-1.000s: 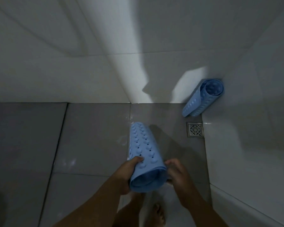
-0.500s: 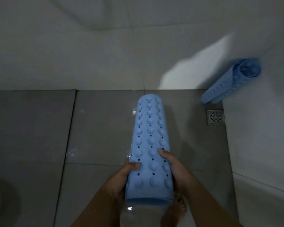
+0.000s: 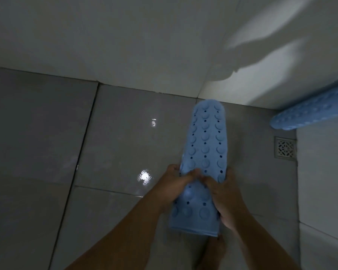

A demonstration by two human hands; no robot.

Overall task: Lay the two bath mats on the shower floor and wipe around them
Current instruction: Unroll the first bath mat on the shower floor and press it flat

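Head view: left hand (image 3: pixel 176 184) and right hand (image 3: pixel 225 199) each closed in a grip on rolled blue mat (image 3: pixel 205 145), held above shower floor (image 3: pixel 125 145). Appears soft, light, possibly slick; hold loose edge.

The second rolled mat (image 3: pixel 310 115) is cut off by the right edge, part of the held mat (image 3: pixel 205 145) is covered by both hands, and a bare foot (image 3: pixel 213 252) beneath it is largely lost in dim light.
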